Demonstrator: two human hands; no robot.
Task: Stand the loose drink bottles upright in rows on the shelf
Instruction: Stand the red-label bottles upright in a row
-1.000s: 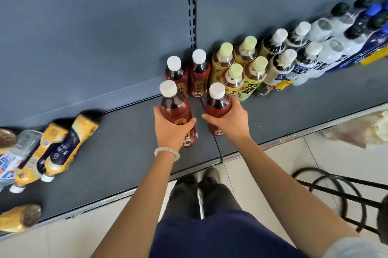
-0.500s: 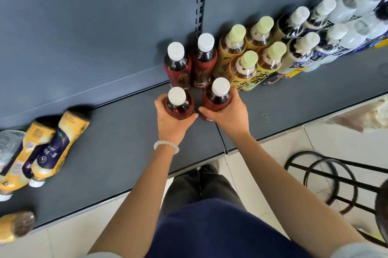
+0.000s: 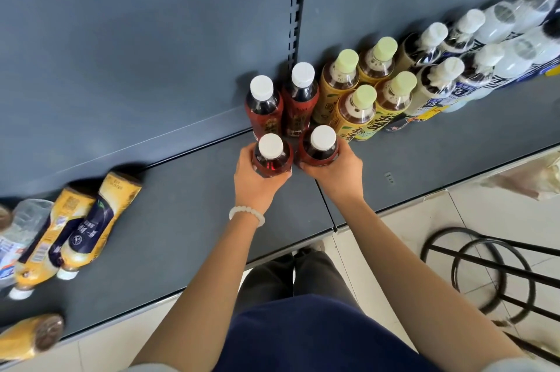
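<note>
Rows stand upright at 1 o'clock; left hand [image 3: 256, 182] and right hand [image 3: 336, 171], fingers curled, each grip a red bottle [image 3: 272, 156], while loose bottles [image 3: 81, 226] lie at 8 o'clock.

There is one camera, worn on the person's head. It looks forward and steeply down, so the bottle caps show from above. The dark shelf [image 3: 188, 220] fills the middle, its back wall [image 3: 136, 38] the top, and the pale floor [image 3: 424, 220] the bottom right. It sits close: both arms reach up from the bottom edge, and the left hand [image 3: 254, 182] and right hand [image 3: 336, 171] are near the middle. The wide lens bends things at the edges
</note>
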